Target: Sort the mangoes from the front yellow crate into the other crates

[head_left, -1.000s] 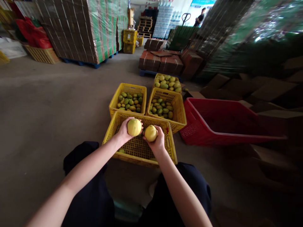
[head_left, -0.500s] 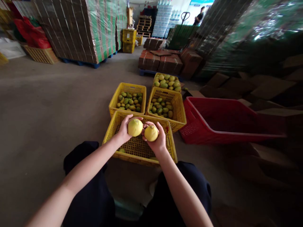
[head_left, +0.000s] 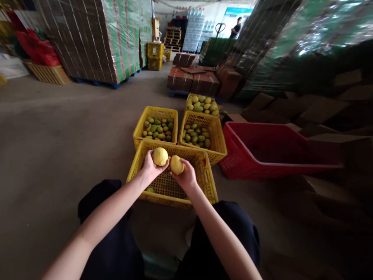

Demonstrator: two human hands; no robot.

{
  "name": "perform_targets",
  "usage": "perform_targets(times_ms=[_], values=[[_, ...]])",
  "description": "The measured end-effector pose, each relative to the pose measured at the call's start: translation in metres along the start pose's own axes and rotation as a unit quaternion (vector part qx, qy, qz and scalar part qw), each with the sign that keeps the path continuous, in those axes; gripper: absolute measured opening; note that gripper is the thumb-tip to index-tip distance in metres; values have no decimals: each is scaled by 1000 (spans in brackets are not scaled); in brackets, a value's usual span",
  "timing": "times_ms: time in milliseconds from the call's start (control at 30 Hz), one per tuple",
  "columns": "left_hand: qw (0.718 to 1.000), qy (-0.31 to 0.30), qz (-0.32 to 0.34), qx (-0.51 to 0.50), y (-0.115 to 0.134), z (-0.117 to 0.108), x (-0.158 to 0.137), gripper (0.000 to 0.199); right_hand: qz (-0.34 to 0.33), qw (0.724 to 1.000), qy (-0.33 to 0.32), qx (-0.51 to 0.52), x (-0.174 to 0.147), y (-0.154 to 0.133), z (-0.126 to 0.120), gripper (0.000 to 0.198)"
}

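Observation:
In my left hand (head_left: 150,166) is a round yellow lemon (head_left: 160,156), resting on the palm with the fingers curled beneath it. My right hand (head_left: 187,177) grips a second yellow lemon (head_left: 176,165) by its side, tilted. The two fruits are close together, above a yellow plastic crate (head_left: 171,199) with a slatted bottom. Inside this crate a greenish fruit (head_left: 150,189) shows near the front left corner; my hands and forearms hide part of the rest.
Behind stand a left crate (head_left: 138,128), a right crate (head_left: 220,136) and a far crate (head_left: 189,96), holding several green-yellow fruits. A red tub (head_left: 262,171) is at the right, near cardboard (head_left: 326,114). Wrapped pallet stacks (head_left: 81,42) and a distant person (head_left: 236,27) are farther back.
Both lemons have been turned in my hands; the right one now lies tilted, its stem end out of sight. My hands have shifted slightly left in view, and the camera view has moved a little.

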State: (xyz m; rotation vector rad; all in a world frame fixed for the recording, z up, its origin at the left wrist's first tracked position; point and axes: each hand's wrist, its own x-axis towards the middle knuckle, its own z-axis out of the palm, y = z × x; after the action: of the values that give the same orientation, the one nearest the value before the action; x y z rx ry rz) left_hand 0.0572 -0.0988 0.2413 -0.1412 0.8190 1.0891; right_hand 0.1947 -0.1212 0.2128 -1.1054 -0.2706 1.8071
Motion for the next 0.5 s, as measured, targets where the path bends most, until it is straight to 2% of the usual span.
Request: perform_targets(times_ms=[100,200,267,333,433,500], values=[[999,12,4,-37,13,-1,-2,32,105,985,94,-98,8,31,-8,12],[997,1,16,-70,31,-2,-8,32,168,964,131,-158,12,60,-15,8],[996,-3,34,-87,43,-3,-12,31,178,955,141,-193,18,62,-9,8],[994,2,50,-96,52,-6,-14,31,136,958,135,-215,30,46,10,12],[994,8,47,-103,61,-11,-16,32,3,967,99,-234,47,0,54,18],[993,-8,31,-114,64,-14,-17,33,-77,961,74,-256,44,-30,79,19]])
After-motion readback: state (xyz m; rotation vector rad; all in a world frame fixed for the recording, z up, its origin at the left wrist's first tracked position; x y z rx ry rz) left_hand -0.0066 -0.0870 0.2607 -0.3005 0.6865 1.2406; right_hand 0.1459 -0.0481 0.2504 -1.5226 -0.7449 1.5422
